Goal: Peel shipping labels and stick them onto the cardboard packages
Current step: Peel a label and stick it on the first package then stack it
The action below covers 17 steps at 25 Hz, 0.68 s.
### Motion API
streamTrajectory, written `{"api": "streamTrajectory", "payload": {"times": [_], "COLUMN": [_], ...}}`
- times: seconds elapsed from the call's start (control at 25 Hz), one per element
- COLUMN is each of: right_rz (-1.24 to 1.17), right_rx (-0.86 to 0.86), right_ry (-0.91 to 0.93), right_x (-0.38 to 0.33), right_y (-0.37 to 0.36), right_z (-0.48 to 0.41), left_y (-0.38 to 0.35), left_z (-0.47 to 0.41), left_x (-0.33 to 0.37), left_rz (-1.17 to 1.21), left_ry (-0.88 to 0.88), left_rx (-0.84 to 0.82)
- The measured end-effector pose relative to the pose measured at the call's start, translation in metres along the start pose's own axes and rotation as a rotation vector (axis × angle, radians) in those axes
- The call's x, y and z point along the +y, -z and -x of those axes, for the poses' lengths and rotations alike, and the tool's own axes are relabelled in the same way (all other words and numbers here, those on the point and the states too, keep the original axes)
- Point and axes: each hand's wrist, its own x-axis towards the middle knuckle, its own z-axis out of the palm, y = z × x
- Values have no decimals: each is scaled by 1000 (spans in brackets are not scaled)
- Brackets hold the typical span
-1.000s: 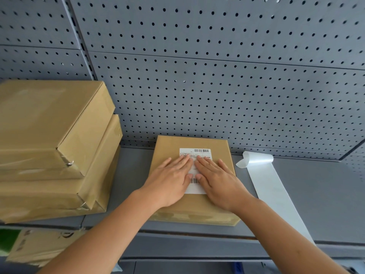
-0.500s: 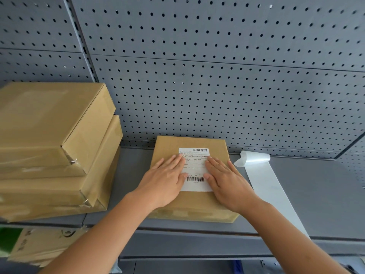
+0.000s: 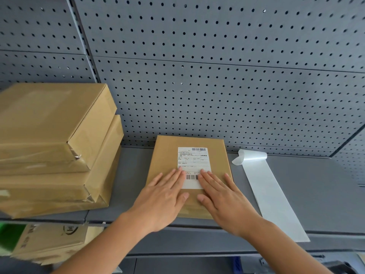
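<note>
The cardboard package [image 3: 189,171] lies flat on the grey shelf [image 3: 308,186], shipping label [image 3: 193,167] on top. Left hand [image 3: 164,198] and right hand [image 3: 223,196] press flat, fingers spread, gripping nothing. The package looks stiff and probably light (lift by its side edges); the label is thin and clingy.

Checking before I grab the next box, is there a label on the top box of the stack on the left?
No, the top box of the stack shows only bare brown cardboard; the one label sits on the package under the hands.
</note>
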Motion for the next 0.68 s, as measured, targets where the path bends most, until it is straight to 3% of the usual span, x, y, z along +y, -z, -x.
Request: {"api": "streamTrajectory", "payload": {"times": [0.2,0.28,0.36,0.48,0.56,0.68], "right_rz": [-4,-95,-420,-1096,-1212,-1279], "right_rx": [-12,36,56,21,38,140], "right_ry": [-147,-244,-406,-585,-614,-625], "right_x": [21,31,34,19,11,11], "right_y": [0,-4,-5,-4,-7,0], "right_z": [24,33,40,40,40,50], "left_y": [1,-2,-8,-10,-15,-8], "left_z": [18,23,27,34,36,38], "left_x": [-24,-30,-32,-22,-11,5], "left_rz": [5,110,395,1052,1263,1335], "left_ry": [112,176,304,524,588,525], "left_rx": [-20,4,56,127,206,308]}}
